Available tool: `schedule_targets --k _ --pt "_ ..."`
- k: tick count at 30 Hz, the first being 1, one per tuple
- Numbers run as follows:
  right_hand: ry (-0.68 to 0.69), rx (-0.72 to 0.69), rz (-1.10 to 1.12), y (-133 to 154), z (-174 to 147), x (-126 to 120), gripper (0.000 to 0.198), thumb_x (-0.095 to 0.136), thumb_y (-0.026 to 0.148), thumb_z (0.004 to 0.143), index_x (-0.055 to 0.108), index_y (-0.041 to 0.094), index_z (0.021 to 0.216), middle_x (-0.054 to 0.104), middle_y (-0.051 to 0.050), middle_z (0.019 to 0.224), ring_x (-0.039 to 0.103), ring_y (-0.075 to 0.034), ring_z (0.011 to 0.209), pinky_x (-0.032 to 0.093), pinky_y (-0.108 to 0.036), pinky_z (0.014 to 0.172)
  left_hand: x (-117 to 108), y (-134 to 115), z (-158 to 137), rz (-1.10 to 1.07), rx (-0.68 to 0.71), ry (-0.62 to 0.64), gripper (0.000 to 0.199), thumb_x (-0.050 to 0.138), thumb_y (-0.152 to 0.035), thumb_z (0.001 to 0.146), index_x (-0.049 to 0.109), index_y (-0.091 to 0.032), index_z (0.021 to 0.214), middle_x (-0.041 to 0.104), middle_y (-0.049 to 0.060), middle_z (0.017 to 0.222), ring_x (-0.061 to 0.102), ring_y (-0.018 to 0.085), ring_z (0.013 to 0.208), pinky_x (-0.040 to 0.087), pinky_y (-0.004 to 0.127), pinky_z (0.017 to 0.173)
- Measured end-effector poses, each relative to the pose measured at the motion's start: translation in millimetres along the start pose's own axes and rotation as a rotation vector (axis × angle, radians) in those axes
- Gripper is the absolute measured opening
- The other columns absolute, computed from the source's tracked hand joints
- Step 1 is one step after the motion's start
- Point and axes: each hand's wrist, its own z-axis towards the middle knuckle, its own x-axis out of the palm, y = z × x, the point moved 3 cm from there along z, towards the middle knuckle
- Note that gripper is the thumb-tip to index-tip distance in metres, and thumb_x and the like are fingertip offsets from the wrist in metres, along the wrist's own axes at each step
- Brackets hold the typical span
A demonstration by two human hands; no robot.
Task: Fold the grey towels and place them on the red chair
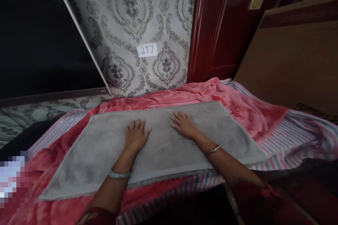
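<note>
A grey plush towel (163,147), or a mat of that look, lies spread flat in front of me. My left hand (136,134) rests palm down on it, left of the middle, fingers spread. To the right, my right hand (185,124) also lies flat on the grey cloth with its fingers apart. Neither hand grips anything. Beneath the cloth is a pink-red blanket (253,116), which shows on all sides. A jade-like bangle circles my left wrist, and a thin metal bracelet is on the right.
A striped sheet (293,137) lies under the blanket. Patterned wallpaper with a paper label (147,49) reading 277 rises behind. At the left stands a large black screen (44,38). A dark red door (219,24) and a big cardboard box (293,63) are at the right.
</note>
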Motion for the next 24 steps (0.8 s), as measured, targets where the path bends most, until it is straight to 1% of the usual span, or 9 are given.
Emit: schedule_targets --k 2,6,10,14,16,18,21,23,24 --pt "-0.005 -0.001 0.010 -0.4 0.2 0.4 0.058 0.035 0.050 0.106 0.037 0.030 0.160 0.026 -0.006 0.169 0.022 -0.030 0.155 0.020 -0.056 0.123 -0.7 9.3 3.8 0.006 -0.059 0.009 0.064 0.031 -0.052 0.102 0.039 -0.021 0.157 0.031 0.012 0.167 0.025 0.036 0.154 0.024 0.060 0.122" --pt "-0.011 -0.007 0.019 -1.1 0.9 1.5 0.059 0.034 0.051 0.105 0.038 0.029 0.160 0.027 -0.006 0.169 0.022 -0.031 0.155 0.020 -0.056 0.123 -3.1 35.6 12.8 0.027 -0.121 -0.002 0.062 0.029 -0.050 0.102 0.041 -0.023 0.157 0.031 0.011 0.167 0.025 0.035 0.154 0.023 0.061 0.122" --pt "-0.021 -0.020 0.018 -1.3 1.5 1.8 0.059 0.033 0.052 0.105 0.039 0.029 0.159 0.028 -0.007 0.168 0.023 -0.031 0.155 0.020 -0.058 0.123 -5.5 77.0 23.8 0.016 -0.197 -0.016 0.064 0.028 -0.050 0.101 0.037 -0.023 0.158 0.026 0.011 0.169 0.020 0.036 0.156 0.021 0.064 0.122" --pt "-0.032 -0.024 0.024 -1.6 1.6 2.7 0.060 0.034 0.053 0.105 0.040 0.028 0.159 0.028 -0.008 0.168 0.024 -0.032 0.154 0.021 -0.058 0.122 -5.8 118.4 33.5 -0.015 -0.173 -0.026 0.065 0.026 -0.048 0.101 0.034 -0.022 0.160 0.026 0.010 0.169 0.019 0.032 0.156 0.019 0.060 0.124" --pt "-0.038 -0.026 0.029 -1.8 1.7 3.3 0.060 0.034 0.054 0.105 0.040 0.029 0.159 0.029 -0.008 0.168 0.025 -0.032 0.154 0.020 -0.057 0.122 -7.2 137.5 35.5 -0.036 -0.233 -0.049 0.066 0.025 -0.049 0.100 0.035 -0.020 0.159 0.026 0.012 0.169 0.020 0.035 0.156 0.022 0.062 0.122" --pt "-0.043 -0.027 0.034 -1.9 1.9 3.7 0.060 0.034 0.055 0.105 0.040 0.029 0.159 0.029 -0.008 0.168 0.025 -0.032 0.154 0.020 -0.057 0.122 -10.3 153.7 36.3 -0.077 -0.338 -0.079 0.069 0.025 -0.052 0.100 0.035 -0.018 0.159 0.028 0.015 0.168 0.025 0.039 0.153 0.027 0.064 0.119" --pt "-0.049 -0.023 0.041 -1.6 1.9 3.1 0.060 0.034 0.056 0.105 0.041 0.030 0.158 0.030 -0.007 0.168 0.025 -0.031 0.154 0.020 -0.056 0.122 -17.0 166.1 40.3 -0.172 -0.488 -0.080 0.072 0.027 -0.054 0.098 0.037 -0.014 0.158 0.034 0.020 0.164 0.033 0.044 0.148 0.033 0.066 0.115" --pt "-0.047 -0.017 0.045 -1.0 1.7 2.2 0.059 0.035 0.055 0.105 0.041 0.031 0.158 0.030 -0.007 0.167 0.024 -0.030 0.154 0.019 -0.055 0.123 -22.5 163.8 47.5 -0.194 -0.553 -0.079 0.072 0.029 -0.053 0.098 0.041 -0.011 0.155 0.034 0.024 0.162 0.034 0.047 0.147 0.034 0.069 0.112" --pt "-0.044 -0.014 0.047 -0.6 1.6 1.8 0.058 0.035 0.055 0.105 0.041 0.032 0.158 0.031 -0.007 0.167 0.024 -0.030 0.154 0.019 -0.055 0.123 -25.6 158.7 53.0 -0.186 -0.545 -0.099 0.072 0.029 -0.053 0.098 0.043 -0.010 0.154 0.031 0.025 0.163 0.032 0.047 0.147 0.033 0.070 0.112"
